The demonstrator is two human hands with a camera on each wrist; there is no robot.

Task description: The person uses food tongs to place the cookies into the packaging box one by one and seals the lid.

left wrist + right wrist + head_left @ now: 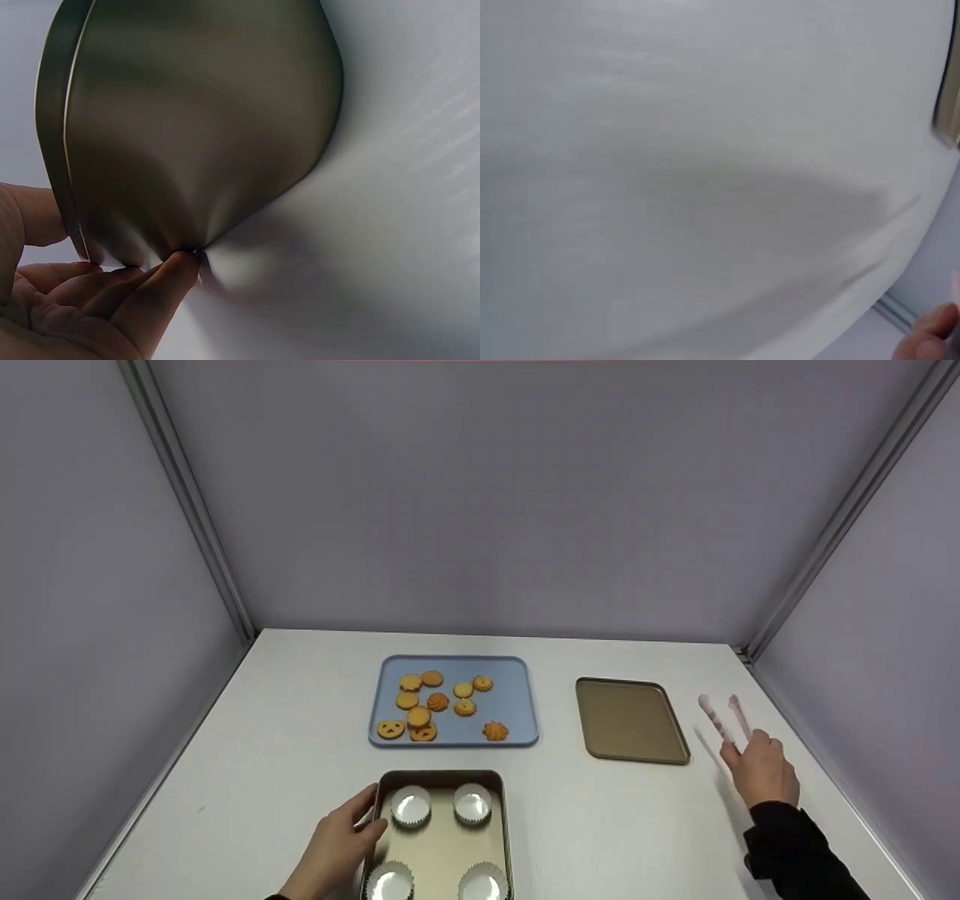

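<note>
At the front of the table, my left hand (337, 840) grips the left wall of a deep gold baking pan (441, 851), thumb over the rim. The left wrist view shows the fingers (154, 300) against the outside of the pan's wall (187, 105). Several white fluted cupcake liners (411, 807) stand in the pan, the near ones cut off by the frame. On the far right, my right hand (765, 772) holds a pair of pale pink tongs (716, 716) above the table, their tips spread apart. Only its fingertips (926, 341) show in the right wrist view.
Behind the pan lies a blue tray (514, 679) with several cookies (437, 702), some overlapping. A shallow gold baking tray (634, 720) sits to its right, left of the tongs. Grey panels (480, 510) enclose the white table (300, 720) at the back and sides.
</note>
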